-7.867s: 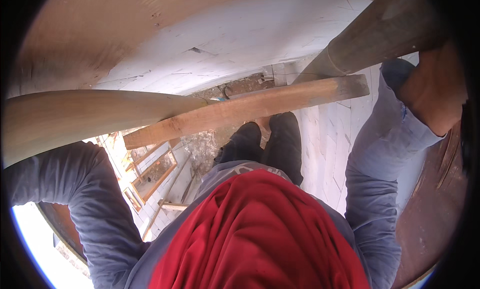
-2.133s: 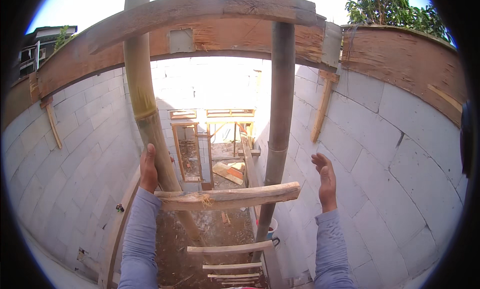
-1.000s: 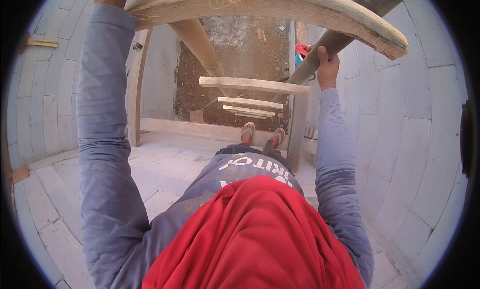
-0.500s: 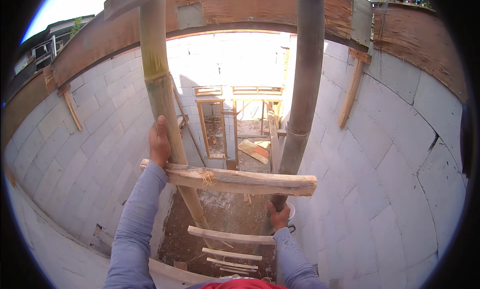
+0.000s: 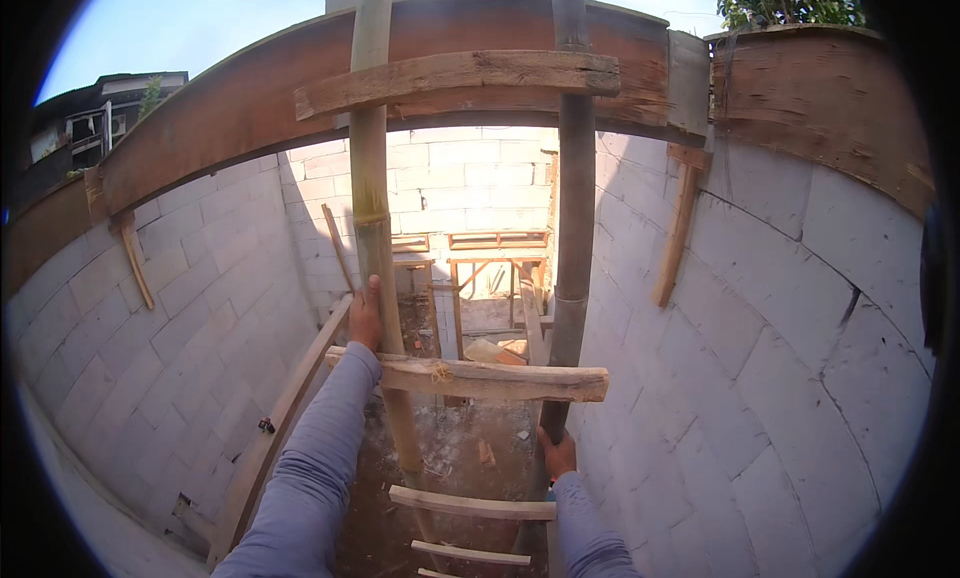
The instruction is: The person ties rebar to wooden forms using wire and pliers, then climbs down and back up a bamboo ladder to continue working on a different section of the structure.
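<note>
Upright bamboo ladder (image 5: 470, 378) (rough wooden rungs), apparently leaning against block wall.

Bright daylight falls from the open sky (image 5: 200, 28) above, washing the far block wall (image 5: 470, 178) pale with glare. The floor (image 5: 460, 448) below lies shaded. Focus is sharp; fisheye bends the wooden beam (image 5: 250, 98), and a black vignette rings the frame.

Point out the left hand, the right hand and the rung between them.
left hand (image 5: 366, 316), head view, back of hand on left pole
right hand (image 5: 557, 454), head view, knuckles on right pole
rung (image 5: 490, 378), head view, mid-plank
</note>
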Available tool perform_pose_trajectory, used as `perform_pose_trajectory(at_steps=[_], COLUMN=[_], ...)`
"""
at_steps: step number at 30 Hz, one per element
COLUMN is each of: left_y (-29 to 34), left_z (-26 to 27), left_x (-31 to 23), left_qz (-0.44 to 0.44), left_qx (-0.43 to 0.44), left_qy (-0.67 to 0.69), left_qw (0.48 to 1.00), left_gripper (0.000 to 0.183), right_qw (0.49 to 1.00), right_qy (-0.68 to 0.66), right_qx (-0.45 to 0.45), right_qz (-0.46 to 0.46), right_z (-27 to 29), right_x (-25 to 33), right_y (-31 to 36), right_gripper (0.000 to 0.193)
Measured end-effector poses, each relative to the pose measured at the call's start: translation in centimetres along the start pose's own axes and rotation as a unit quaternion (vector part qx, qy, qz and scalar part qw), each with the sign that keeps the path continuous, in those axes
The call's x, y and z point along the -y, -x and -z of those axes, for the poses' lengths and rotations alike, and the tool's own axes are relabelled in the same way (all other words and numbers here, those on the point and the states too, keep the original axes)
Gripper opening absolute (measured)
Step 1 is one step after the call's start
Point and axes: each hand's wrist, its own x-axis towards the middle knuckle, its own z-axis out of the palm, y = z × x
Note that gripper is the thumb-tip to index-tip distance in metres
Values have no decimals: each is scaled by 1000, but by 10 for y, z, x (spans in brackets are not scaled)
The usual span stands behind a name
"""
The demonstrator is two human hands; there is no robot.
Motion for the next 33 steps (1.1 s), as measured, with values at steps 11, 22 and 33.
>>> perform_pose_trajectory(at_steps=[11,22,33], left_y=[-54,-32,38], left_z=[-18,72,68], left_x=[54,53,62], left_qz=[10,75,-106], left_qx=[-18,200,-2], left_qy=[-81,-142,-292], left_qw=[997,966,950], left_gripper=[100,81,37], right_qw=[981,965,939], right_qy=[136,222,309], right_qx=[86,63,89], right_qz=[-111,-125,-123], right_z=[-36,-43,-44], right_x=[-13,1,-14], right_y=[-75,-70,-67], right_gripper=[100,95,92])
